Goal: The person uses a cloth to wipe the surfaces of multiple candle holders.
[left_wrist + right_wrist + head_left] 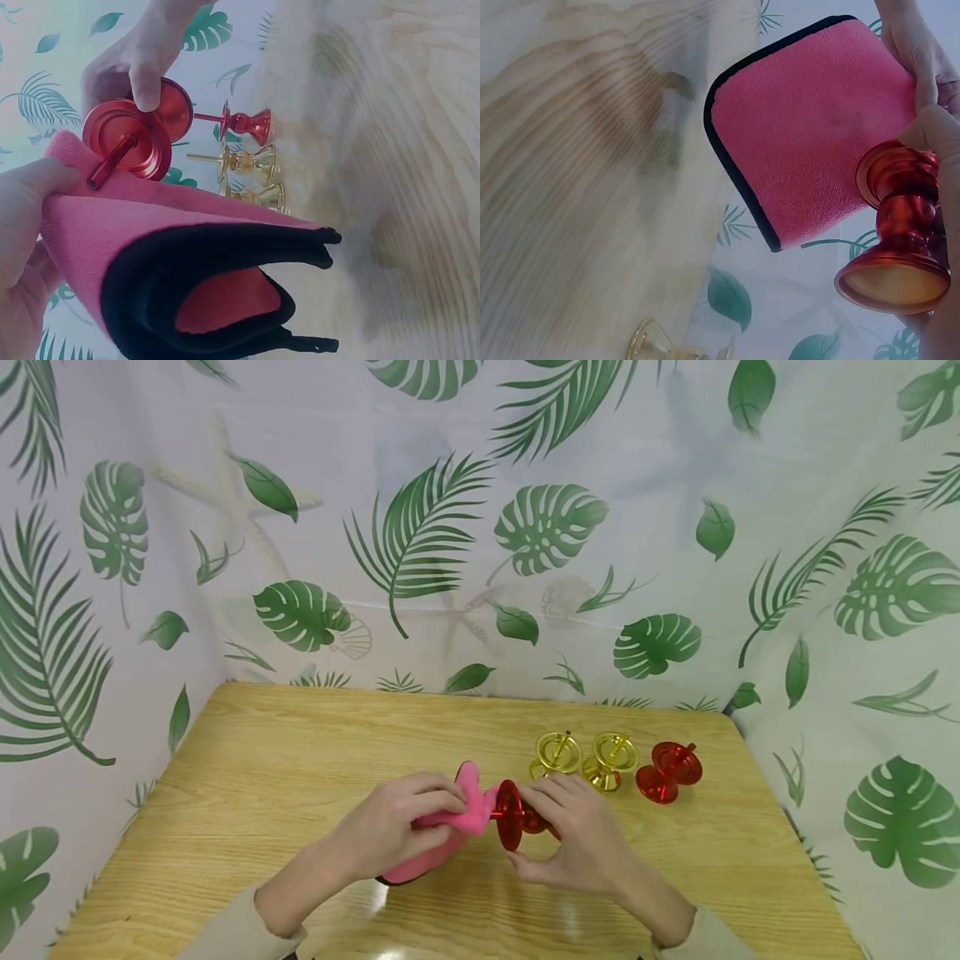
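Observation:
My left hand (397, 822) grips a folded pink cloth (474, 810) with a black edge. In the left wrist view, the cloth (82, 247) hangs in loose layers. A shiny red metal candle holder (510, 818) is in my right hand (581, 835), tipped on its side above the table. Its thin spike points left, up against the cloth near my left fingers; whether they touch I cannot tell. The right wrist view shows the candle holder's (904, 217) stem and flared base, with my right thumb by its dish.
Behind my right hand, two gold candle holders (558, 752) (611, 758) and another red candle holder (667, 772) stand in a row on the wooden table (300, 743). A white leaf-patterned cloth backdrop (450, 568) encloses the back and sides.

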Available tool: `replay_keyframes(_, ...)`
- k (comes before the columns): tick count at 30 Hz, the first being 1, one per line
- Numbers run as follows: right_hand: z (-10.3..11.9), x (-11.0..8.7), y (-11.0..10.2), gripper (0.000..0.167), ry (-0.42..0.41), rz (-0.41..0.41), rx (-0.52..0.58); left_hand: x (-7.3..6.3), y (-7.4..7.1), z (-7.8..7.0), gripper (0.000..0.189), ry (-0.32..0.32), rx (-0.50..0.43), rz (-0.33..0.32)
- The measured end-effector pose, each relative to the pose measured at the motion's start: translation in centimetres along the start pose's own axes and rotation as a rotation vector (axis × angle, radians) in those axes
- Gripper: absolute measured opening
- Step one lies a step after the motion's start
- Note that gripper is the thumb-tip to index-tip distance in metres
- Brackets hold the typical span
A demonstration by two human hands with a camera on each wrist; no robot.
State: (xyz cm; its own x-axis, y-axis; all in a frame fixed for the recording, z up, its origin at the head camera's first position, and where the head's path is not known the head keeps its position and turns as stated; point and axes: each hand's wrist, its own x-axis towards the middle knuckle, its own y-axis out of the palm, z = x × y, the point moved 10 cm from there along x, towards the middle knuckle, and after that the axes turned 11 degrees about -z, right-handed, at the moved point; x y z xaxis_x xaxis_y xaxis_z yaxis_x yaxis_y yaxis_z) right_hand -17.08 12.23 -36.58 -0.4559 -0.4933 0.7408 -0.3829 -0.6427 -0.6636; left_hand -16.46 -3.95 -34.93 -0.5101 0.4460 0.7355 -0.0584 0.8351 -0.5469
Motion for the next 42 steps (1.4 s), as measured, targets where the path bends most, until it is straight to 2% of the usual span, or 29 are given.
replay_keyframes(5, 0.5, 0.2, 0.2, 0.065, -0.045, -0.016, -0.003, 0.0, 0.2, 0.2, 0.023, -0.022, 0.010, -0.023)
replay_keyframes(10, 1.6, 0.6, 0.7, 0.059, -0.101, -0.031, -0.003, 0.4, 1.0, 0.0, 0.021, -0.030, 0.018, -0.012)
replay_keyframes(15, 2.3, 0.8, 0.7, 0.063, -0.131, -0.073, -0.005, 0.6, 1.3, 0.4, 0.019, -0.095, -0.008, 0.008)
replay_keyframes(18, 2.5, 0.8, 0.4, 0.059, -0.151, -0.115, 0.007, 0.6, 1.2, 1.0, 0.018, -0.161, -0.084, 0.023)
replay_keyframes(21, 2.6, 0.7, -0.1, 0.055, -0.161, -0.174, 0.053, 0.2, 0.4, 1.8, 0.021, -0.247, -0.206, -0.001)
replay_keyframes(23, 2.3, 0.6, -0.6, 0.053, -0.136, -0.220, 0.098, -0.1, -0.4, 2.4, 0.020, -0.305, -0.280, -0.052)
replay_keyframes(25, 1.7, 0.6, -1.1, 0.053, -0.089, -0.260, 0.144, -0.5, -1.4, 2.8, 0.019, -0.330, -0.315, -0.113)
replay_keyframes(27, 0.9, 0.6, -1.5, 0.054, -0.022, -0.284, 0.186, -0.7, -2.2, 2.9, 0.019, -0.320, -0.321, -0.167)
replay_keyframes(31, -0.2, 0.6, -1.7, 0.056, 0.087, -0.295, 0.258, -0.7, -2.9, 2.3, 0.027, -0.221, -0.284, -0.239)
replay_keyframes(35, -0.6, 0.6, -1.2, 0.058, 0.165, -0.277, 0.274, -0.8, -2.4, 1.2, 0.034, -0.131, -0.205, -0.260)
replay_keyframes(38, -0.6, 0.7, -0.8, 0.061, 0.192, -0.261, 0.257, -0.9, -1.7, 0.4, 0.037, -0.090, -0.134, -0.261)
replay_keyframes(42, -0.4, 1.0, -0.3, 0.062, 0.192, -0.236, 0.234, -0.8, -0.9, 0.1, 0.034, -0.111, -0.069, -0.261)
